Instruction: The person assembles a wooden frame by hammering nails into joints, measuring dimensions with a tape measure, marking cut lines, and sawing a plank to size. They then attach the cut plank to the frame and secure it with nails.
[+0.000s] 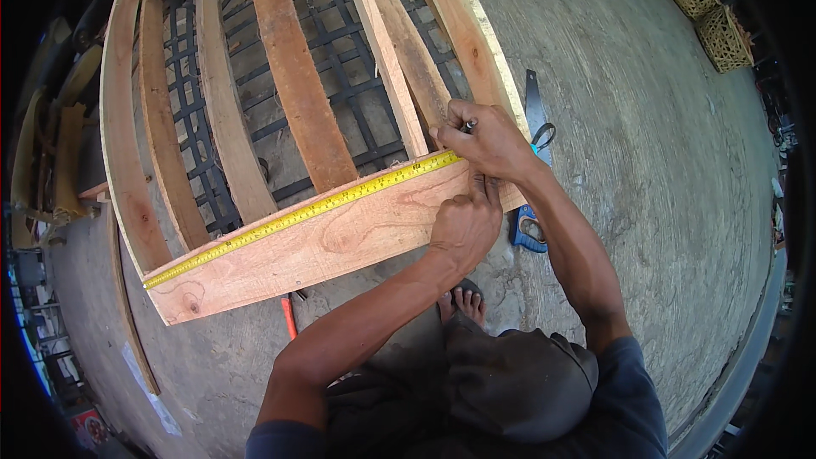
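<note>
A yellow tape measure blade [331, 203] lies stretched along the top edge of the wooden frame's near board [340, 234], from its left end to my hands. My right hand [491, 140] is closed at the board's right part, with a dark pen [468, 126] sticking out between thumb and fingers. Just below it, my left hand [466, 223] rests against the board's front face, fingers curled. What those fingers hold, if anything, is hidden, and the tape's case does not show. Several slats [293, 59] run away from the board inside the frame.
A handsaw with a blue handle [529, 231] stands by the frame's right corner. On the concrete floor [671, 204] below the board lies a red-handled tool [289, 318]. Dark woven straps [340, 76] show beneath the slats. Two woven baskets [722, 38] sit far right.
</note>
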`<state>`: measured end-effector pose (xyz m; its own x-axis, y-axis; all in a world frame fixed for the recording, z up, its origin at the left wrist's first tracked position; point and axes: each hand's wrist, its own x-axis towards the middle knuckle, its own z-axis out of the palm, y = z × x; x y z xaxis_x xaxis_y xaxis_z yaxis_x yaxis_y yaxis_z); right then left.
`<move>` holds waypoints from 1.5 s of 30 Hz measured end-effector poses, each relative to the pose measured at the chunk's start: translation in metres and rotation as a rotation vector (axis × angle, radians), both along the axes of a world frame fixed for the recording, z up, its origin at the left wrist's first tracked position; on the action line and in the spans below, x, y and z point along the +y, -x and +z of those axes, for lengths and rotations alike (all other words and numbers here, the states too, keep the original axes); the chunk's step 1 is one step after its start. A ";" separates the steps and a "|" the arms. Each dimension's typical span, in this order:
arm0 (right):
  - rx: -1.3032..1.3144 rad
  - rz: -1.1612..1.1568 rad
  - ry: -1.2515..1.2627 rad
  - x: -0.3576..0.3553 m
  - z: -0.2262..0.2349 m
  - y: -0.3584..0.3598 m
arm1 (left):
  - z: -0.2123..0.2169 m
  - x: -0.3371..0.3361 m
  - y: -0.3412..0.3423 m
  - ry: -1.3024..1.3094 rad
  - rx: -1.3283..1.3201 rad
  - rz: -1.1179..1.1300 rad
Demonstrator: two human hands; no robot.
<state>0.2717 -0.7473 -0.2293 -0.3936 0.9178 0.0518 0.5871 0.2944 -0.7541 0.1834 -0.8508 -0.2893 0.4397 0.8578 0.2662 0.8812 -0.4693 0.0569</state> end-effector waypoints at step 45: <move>-0.002 -0.232 -0.668 -0.081 -0.018 -0.028 | 0.047 -0.001 0.076 -0.157 -0.091 -0.069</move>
<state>0.2996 -0.8280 -0.2477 -0.1927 0.7498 0.6330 0.6920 0.5612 -0.4541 0.1073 -0.8520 -0.2427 0.4640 0.7712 0.4359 0.8413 -0.5377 0.0556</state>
